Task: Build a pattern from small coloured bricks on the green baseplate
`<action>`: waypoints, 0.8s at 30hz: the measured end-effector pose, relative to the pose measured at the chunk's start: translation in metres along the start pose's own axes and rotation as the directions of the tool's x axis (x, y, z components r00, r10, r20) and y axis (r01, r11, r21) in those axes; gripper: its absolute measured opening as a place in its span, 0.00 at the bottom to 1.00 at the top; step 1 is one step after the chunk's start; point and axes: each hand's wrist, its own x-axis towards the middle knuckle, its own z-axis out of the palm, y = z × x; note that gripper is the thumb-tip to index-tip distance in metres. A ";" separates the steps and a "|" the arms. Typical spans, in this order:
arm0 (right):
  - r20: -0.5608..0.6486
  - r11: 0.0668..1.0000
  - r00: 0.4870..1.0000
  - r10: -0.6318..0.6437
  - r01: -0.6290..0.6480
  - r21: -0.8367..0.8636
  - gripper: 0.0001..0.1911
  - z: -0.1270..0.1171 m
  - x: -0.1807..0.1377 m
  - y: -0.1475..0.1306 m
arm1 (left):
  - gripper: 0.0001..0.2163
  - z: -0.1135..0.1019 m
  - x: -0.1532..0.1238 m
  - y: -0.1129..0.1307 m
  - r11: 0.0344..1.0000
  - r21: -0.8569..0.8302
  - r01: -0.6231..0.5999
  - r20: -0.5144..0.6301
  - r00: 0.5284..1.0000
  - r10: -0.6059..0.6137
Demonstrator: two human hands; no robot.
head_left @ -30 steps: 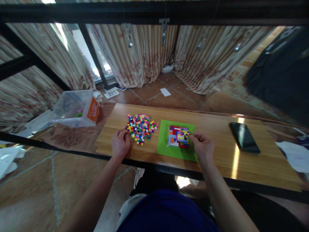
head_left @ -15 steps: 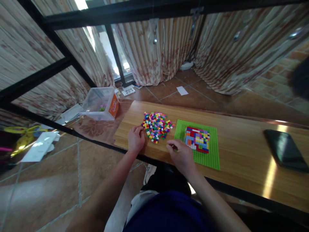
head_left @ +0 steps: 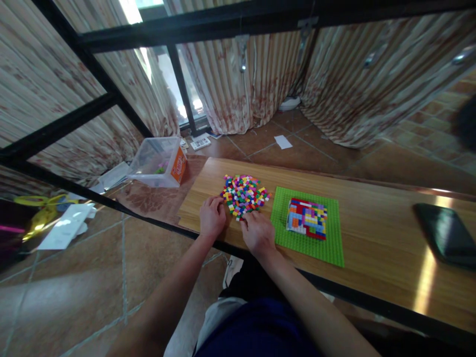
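A heap of small coloured bricks (head_left: pixel 245 194) lies on the wooden table (head_left: pixel 372 248). To its right a green baseplate (head_left: pixel 330 248) carries a flat block of joined coloured bricks (head_left: pixel 307 218). My left hand (head_left: pixel 211 217) rests at the heap's left edge with its fingers curled. My right hand (head_left: pixel 257 232) sits at the heap's near edge, fingers bent down among the bricks. Whether either hand holds a brick is hidden.
A clear plastic box with an orange label (head_left: pixel 159 162) stands left of the table on a patterned cloth. A black phone (head_left: pixel 444 237) lies at the right. Black metal bars (head_left: pixel 111 96) cross the view. Papers (head_left: pixel 63 225) lie on the tiled floor at left.
My right hand has moved left from the baseplate to the near edge of the brick heap. My left hand has stayed by the heap. The view has swung left.
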 end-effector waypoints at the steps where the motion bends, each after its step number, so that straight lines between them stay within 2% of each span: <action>1: 0.006 1.000 1.000 -0.004 0.004 0.004 0.08 0.000 -0.001 0.001 | 0.11 0.000 0.000 0.000 1.000 -0.002 -0.002 0.001 1.000 0.002; 6: -0.028 0.985 0.999 0.025 -0.020 0.172 0.12 -0.006 -0.011 0.011 | 0.11 -0.001 -0.001 0.000 1.000 -0.003 -0.005 -0.006 1.000 0.005; 11: -0.091 0.908 0.981 0.173 -0.124 0.400 0.14 -0.026 -0.022 0.016 | 0.11 0.000 -0.001 -0.002 1.000 -0.006 -0.017 -0.006 1.000 0.017; 18: -0.043 0.803 0.955 0.294 -0.223 0.553 0.12 -0.063 -0.041 0.027 | 0.12 0.002 0.001 -0.008 0.998 0.016 -0.055 -0.019 0.998 0.055; 21: 0.005 0.748 0.937 0.348 -0.281 0.602 0.12 -0.070 -0.046 0.033 | 0.12 0.002 0.002 -0.009 0.997 0.025 -0.069 -0.025 0.997 0.070; 24: -0.012 0.709 0.918 0.395 -0.297 0.640 0.13 -0.071 -0.048 0.037 | 0.11 0.002 0.003 -0.009 0.997 0.028 -0.071 -0.030 0.997 0.072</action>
